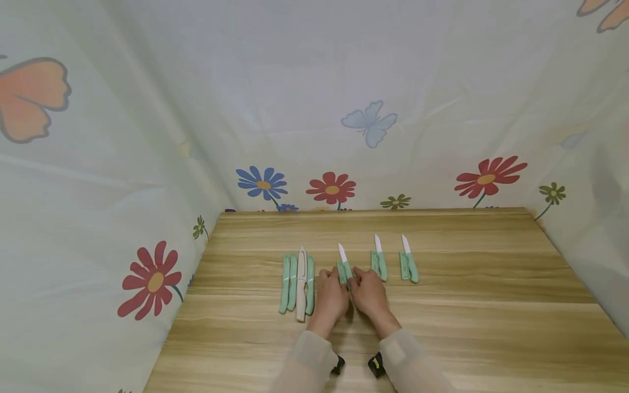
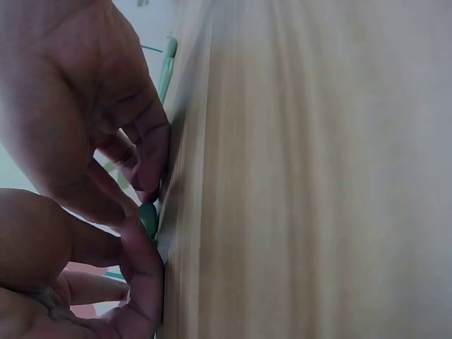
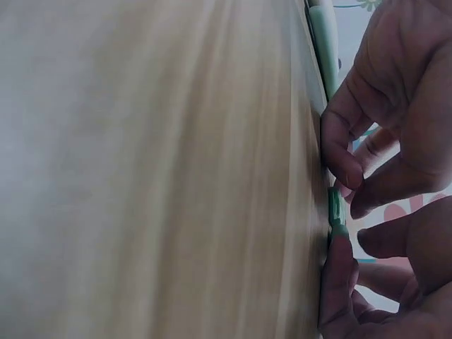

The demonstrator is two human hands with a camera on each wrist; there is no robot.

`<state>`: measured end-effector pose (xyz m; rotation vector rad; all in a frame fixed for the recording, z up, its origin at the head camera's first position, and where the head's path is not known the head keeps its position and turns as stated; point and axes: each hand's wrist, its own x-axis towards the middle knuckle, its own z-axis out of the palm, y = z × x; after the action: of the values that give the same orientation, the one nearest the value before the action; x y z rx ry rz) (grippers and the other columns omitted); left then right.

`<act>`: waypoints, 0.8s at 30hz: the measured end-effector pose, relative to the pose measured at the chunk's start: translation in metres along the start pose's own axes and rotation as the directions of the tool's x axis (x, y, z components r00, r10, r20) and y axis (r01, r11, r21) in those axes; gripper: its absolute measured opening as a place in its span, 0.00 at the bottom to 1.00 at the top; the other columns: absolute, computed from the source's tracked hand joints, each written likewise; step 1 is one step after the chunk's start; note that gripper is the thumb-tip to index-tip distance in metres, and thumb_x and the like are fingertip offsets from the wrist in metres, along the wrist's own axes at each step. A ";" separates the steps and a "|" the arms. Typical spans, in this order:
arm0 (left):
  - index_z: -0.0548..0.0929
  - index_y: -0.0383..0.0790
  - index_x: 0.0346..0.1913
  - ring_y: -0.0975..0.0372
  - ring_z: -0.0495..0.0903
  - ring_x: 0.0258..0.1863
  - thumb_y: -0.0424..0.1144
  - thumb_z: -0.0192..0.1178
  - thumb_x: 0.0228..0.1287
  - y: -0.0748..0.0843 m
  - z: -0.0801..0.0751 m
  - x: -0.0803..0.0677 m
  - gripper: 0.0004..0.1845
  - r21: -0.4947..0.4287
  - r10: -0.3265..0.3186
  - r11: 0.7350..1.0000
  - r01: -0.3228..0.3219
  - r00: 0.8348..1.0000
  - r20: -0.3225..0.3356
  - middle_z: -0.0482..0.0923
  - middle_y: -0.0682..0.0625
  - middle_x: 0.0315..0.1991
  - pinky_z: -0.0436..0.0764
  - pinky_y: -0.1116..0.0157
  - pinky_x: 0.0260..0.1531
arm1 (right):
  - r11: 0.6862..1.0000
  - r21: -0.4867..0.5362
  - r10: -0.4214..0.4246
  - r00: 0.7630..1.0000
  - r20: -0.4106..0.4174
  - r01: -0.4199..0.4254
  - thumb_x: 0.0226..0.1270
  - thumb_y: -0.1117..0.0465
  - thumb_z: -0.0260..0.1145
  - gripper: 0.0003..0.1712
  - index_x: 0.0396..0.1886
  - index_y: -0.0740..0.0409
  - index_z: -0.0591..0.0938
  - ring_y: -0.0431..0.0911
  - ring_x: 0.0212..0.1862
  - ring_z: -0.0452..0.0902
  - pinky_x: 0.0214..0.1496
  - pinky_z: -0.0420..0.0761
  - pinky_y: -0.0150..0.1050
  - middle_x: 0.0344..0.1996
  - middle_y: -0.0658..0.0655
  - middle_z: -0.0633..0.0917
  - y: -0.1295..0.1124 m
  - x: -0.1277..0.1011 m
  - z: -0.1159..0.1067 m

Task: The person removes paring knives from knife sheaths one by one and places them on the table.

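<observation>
Between the two hands lies a paring knife (image 1: 343,254) with a white blade and a green handle, its blade pointing to the far side. Its green sheath (image 1: 341,272) lies alongside, to the left of the handle. My left hand (image 1: 331,295) pinches at the sheath with curled fingers. My right hand (image 1: 369,292) has its fingertips at the handle, the index finger pressed against it. From the right wrist, the green handle (image 3: 339,229) shows low on the table at the right fingertips. In the left wrist view the hands nearly meet around a green end (image 2: 148,220).
To the left stand several green-handled knives (image 1: 285,284) in a row, with a beige knife (image 1: 301,289) among them. On the right, two bare white-bladed knives (image 1: 381,262) (image 1: 410,262) lie beside their green sheaths. A patterned curtain (image 1: 314,109) surrounds the wooden table (image 1: 472,305).
</observation>
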<state>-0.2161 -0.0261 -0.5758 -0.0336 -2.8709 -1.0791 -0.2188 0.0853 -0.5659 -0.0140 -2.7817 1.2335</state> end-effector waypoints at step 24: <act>0.60 0.28 0.78 0.44 0.69 0.73 0.31 0.56 0.73 -0.005 -0.006 -0.008 0.34 -0.161 0.025 0.987 -0.005 0.992 0.124 0.65 0.33 0.74 0.71 0.47 0.73 | 0.999 0.014 0.035 0.995 0.096 -0.037 0.68 0.65 0.60 0.26 0.65 0.70 0.79 0.52 0.37 0.71 0.34 0.68 0.38 0.32 0.61 0.78 0.001 0.003 -0.004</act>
<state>-0.2079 -0.0340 -0.5754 -0.1369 -2.8782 -1.3500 -0.2211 0.0893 -0.5639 -0.0035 -2.8654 1.2975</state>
